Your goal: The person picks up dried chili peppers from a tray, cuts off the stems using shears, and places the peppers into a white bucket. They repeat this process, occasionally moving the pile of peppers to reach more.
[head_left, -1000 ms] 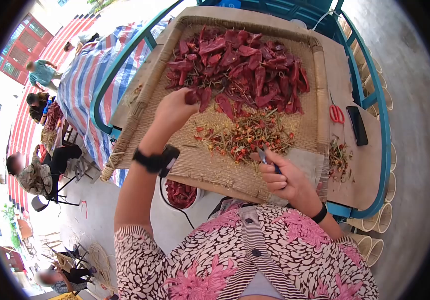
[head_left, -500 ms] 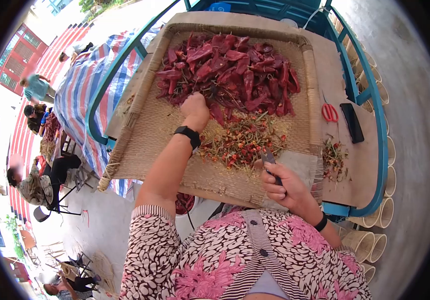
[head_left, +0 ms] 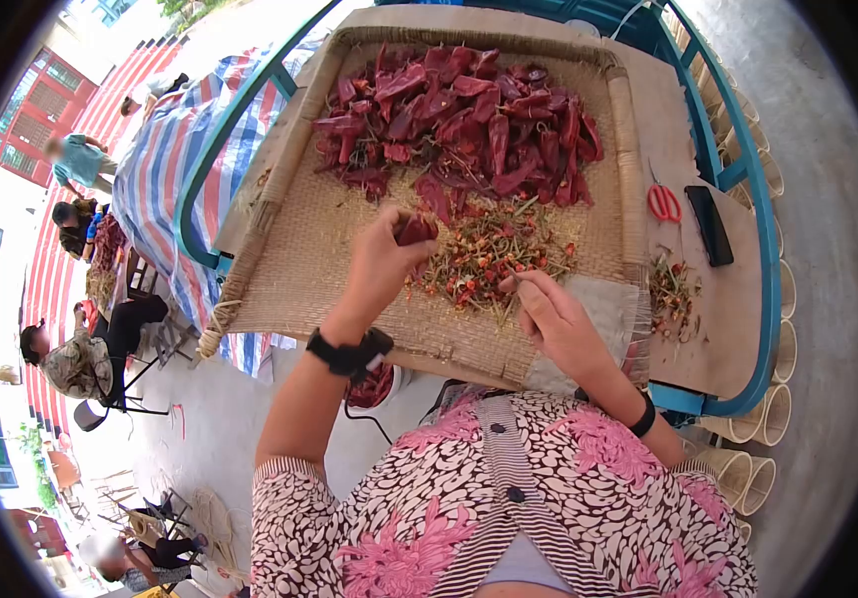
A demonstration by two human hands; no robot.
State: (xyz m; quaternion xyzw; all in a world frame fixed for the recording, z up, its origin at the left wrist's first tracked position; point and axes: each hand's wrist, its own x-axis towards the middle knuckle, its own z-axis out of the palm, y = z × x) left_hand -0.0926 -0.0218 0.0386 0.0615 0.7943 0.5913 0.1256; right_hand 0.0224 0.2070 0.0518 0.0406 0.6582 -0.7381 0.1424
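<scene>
My left hand [head_left: 385, 257] is closed around a dark red dried pepper [head_left: 416, 231], over the middle of the woven tray [head_left: 309, 299]. To its right, my right hand [head_left: 554, 324] is closed with fingertips pinched at the edge of the stem scraps; the small cutting tool seen in it earlier is hidden or too small to make out. A big heap of dried red peppers [head_left: 489, 120] covers the far part of the tray. Between that heap and my hands lies a pile of cut stems and red bits [head_left: 494, 254].
Red-handled scissors [head_left: 664, 203], a black phone [head_left: 710, 225] and more stem scraps [head_left: 672, 294] lie right of the tray. A teal rail [head_left: 774, 269] surrounds it. Below, a bucket of peppers [head_left: 373, 387]. Several people sit or stand at the left near a striped tarp [head_left: 175, 179].
My left hand has come back from the pepper heap toward me, now with a pepper in it. My right hand has shifted slightly, and its tool's blade no longer shows clearly.
</scene>
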